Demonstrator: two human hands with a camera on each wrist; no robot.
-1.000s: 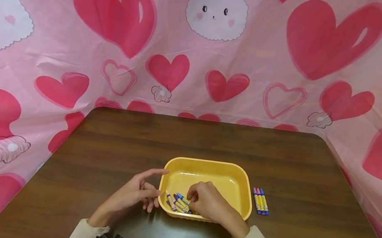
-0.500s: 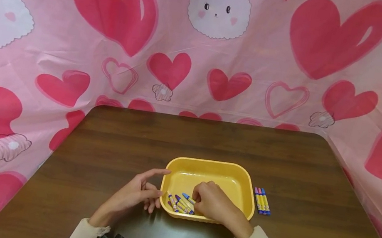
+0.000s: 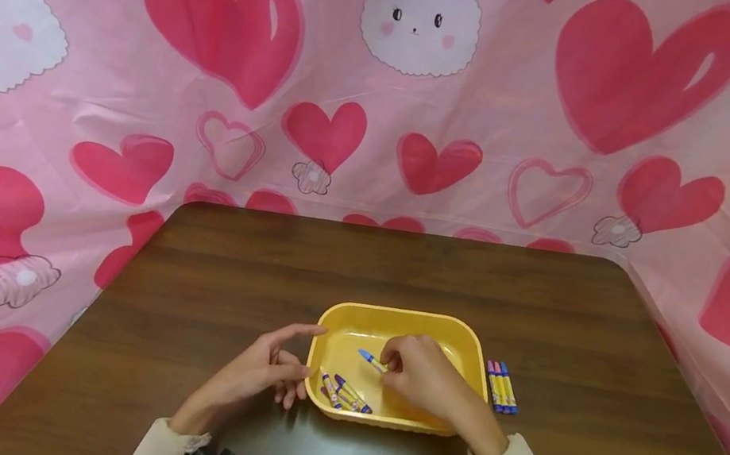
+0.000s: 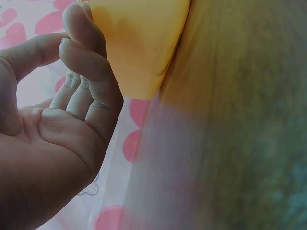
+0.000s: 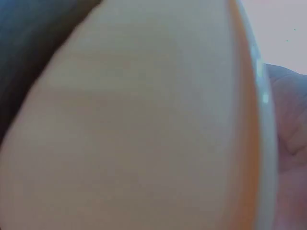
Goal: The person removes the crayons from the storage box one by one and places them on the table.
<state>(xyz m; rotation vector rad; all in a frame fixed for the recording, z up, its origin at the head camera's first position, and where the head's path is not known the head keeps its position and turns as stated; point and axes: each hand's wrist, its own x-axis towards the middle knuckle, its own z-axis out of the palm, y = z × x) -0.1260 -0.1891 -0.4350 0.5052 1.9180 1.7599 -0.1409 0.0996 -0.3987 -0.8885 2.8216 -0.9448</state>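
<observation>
In the head view, my right hand [image 3: 423, 373] pinches a blue crayon [image 3: 373, 360] with a yellow wrapper, just over the yellow tray [image 3: 408, 314]. The crayon's pointed end sticks out to the left of the fingers; its other end is hidden by the hand. Several more crayons [image 3: 351, 394] with yellow wrappers lie in the tray's near left corner. My left hand [image 3: 258, 367] stays at the tray's left side, index finger stretched to the rim and thumb by it. In the right wrist view, the tray wall [image 5: 144, 120] covers most of the picture, hiding the fingers.
Three crayons [image 3: 502, 387] lie side by side on the dark wooden table [image 3: 243, 263], just right of the tray. A pink cloth [image 3: 373, 92] with hearts and rabbits hangs behind the table and along its sides.
My right hand has lifted the blue crayon off the other crayons and moved it up and to the right. The left hand has kept its place by the tray.
</observation>
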